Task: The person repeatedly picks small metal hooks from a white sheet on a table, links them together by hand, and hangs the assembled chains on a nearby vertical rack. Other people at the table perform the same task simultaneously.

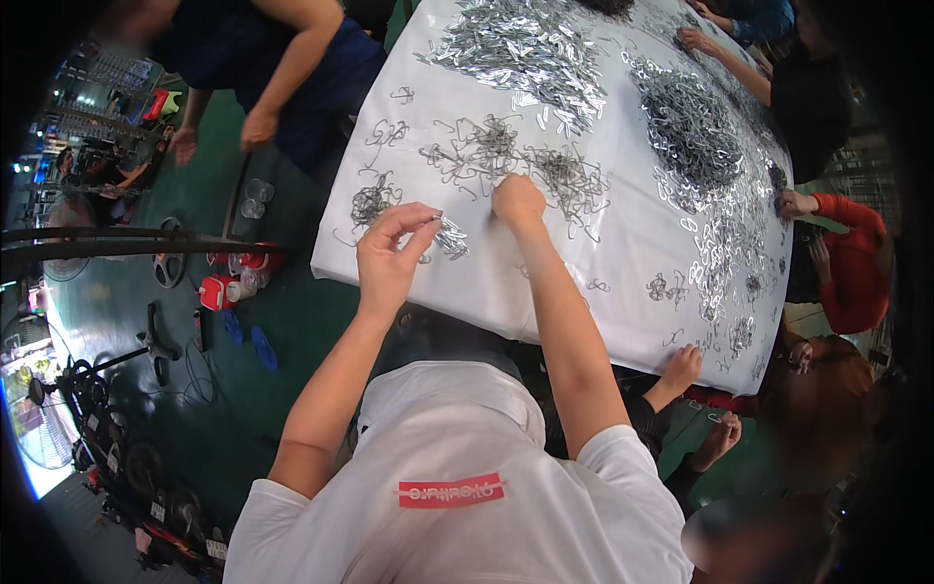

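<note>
At the near part of the white-covered surface (467,284), the head view shows the left hand (387,258) with thumb and fingers nearly closed in a pinch, tips meeting at what looks like a small shiny metal piece (437,217), just above a little cluster of silvery pieces (452,239). Left of that lies a tangle of dark wire hooks (372,202). The right hand (519,201) is curled down beside larger clumps of hooks (564,173); its fingertips are hidden, so I cannot tell whether it grips anything. The metal pieces look light, stiff and slippery, probably best pinched across the middle; the hooks seem thin and likely to snag, so a free end should suit
</note>
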A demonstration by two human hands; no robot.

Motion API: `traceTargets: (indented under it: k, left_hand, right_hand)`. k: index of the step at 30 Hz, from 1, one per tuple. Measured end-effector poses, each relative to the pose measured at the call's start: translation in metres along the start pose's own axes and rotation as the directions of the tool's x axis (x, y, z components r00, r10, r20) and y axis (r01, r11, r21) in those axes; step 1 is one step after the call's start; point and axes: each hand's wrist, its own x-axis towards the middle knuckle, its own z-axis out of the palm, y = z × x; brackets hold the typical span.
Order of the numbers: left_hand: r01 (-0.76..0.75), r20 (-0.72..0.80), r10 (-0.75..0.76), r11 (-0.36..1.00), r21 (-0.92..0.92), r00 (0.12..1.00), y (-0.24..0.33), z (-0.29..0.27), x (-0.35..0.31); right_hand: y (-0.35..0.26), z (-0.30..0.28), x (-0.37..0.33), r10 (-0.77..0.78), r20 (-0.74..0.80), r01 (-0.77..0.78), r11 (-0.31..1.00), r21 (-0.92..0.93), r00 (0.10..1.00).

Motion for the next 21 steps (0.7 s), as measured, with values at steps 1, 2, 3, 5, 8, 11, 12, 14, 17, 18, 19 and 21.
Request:
traceTargets:
  k: [1,2,3,5,8,11,12,14,17,18,19,21]
  left_hand:
    - [-0.001,0.006,0.001,1.000,-0.015,1.000,0.000,-0.002,-0.003]
    - [0.003,0.014,-0.002,1.000,-0.028,1.000,-0.001,-0.005,-0.007]
    - [0.017,0.029,-0.016,0.999,-0.044,0.999,-0.001,-0.008,-0.012]
    - [0.045,0.071,-0.039,0.996,-0.077,0.997,-0.002,-0.014,-0.017]
    - [0.121,0.141,-0.115,0.992,-0.034,0.983,-0.002,-0.020,-0.024]
    - [0.075,0.204,-0.077,0.997,0.018,0.976,0.000,-0.025,-0.032]
    - [0.046,0.224,-0.049,0.999,0.021,0.973,0.001,-0.026,-0.034]
    - [0.000,0.257,-0.010,0.999,0.040,0.966,0.003,-0.028,-0.039]
    - [-0.053,0.312,0.040,0.998,0.032,0.949,0.005,-0.030,-0.045]
    - [-0.069,0.330,0.055,0.997,0.032,0.942,0.005,-0.031,-0.047]
    - [-0.092,0.343,0.074,0.995,0.037,0.936,0.006,-0.032,-0.049]
    - [-0.152,0.346,0.124,0.987,0.056,0.930,0.005,-0.034,-0.051]
  right_hand:
    - [0.005,-0.005,-0.003,0.000,0.087,-0.023,0.966,0.256,0.996]
    - [0.012,-0.011,-0.011,-0.018,0.173,-0.070,0.868,0.492,0.985]
    - [0.017,-0.017,-0.022,-0.040,0.259,-0.153,0.715,0.683,0.965]
    - [0.015,-0.027,-0.056,-0.195,0.244,-0.169,0.336,0.927,0.950]
    - [-0.001,-0.053,-0.116,-0.249,0.164,-0.168,0.002,0.986,0.955]
    - [-0.025,-0.074,-0.168,-0.189,0.107,-0.116,-0.039,0.992,0.976]
    - [-0.032,-0.079,-0.182,-0.158,0.091,-0.097,-0.031,0.995,0.983]
    - [-0.044,-0.085,-0.204,-0.109,0.043,-0.046,-0.031,0.998,0.993]
    - [-0.055,-0.080,-0.222,0.000,-0.008,0.008,0.000,1.000,1.000]
    - [-0.056,-0.077,-0.225,0.029,-0.073,0.072,0.018,0.997,0.997]
    - [-0.057,-0.073,-0.228,0.052,-0.137,0.135,0.036,0.990,0.989]
    - [-0.057,-0.065,-0.234,0.093,-0.214,0.209,0.061,0.976,0.972]
